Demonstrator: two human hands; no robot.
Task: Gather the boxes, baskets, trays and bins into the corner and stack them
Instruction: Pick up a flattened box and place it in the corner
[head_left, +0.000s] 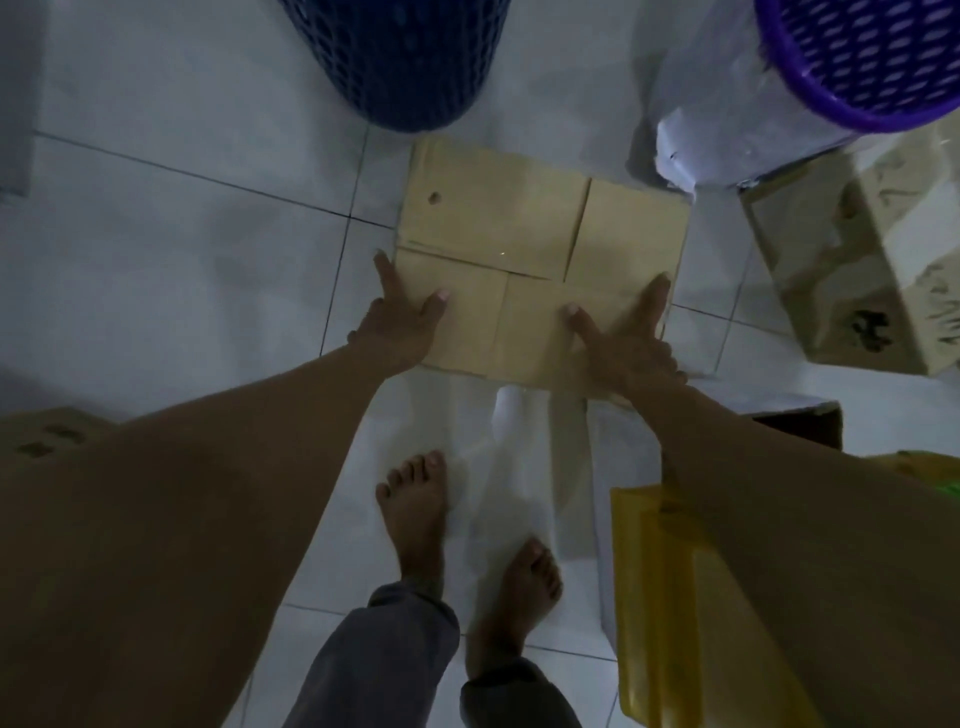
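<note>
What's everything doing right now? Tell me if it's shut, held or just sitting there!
cardboard box, flaps folded shut, held at its near corners
left hand, holds the box's left corner, thumb on top
right hand, holds the box's right corner, thumb on top
blue basket, standing on the floor, untouched
purple basket, untouched
printed box, shut, untouched

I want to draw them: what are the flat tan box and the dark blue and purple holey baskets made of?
The flat tan box looks like matte cardboard: folded flap seams, a punched hole. The dark blue basket and the purple basket look like moulded plastic: even lattice holes, a smooth shiny rim on the purple one. Dim light hides the blue one's finish.
</note>
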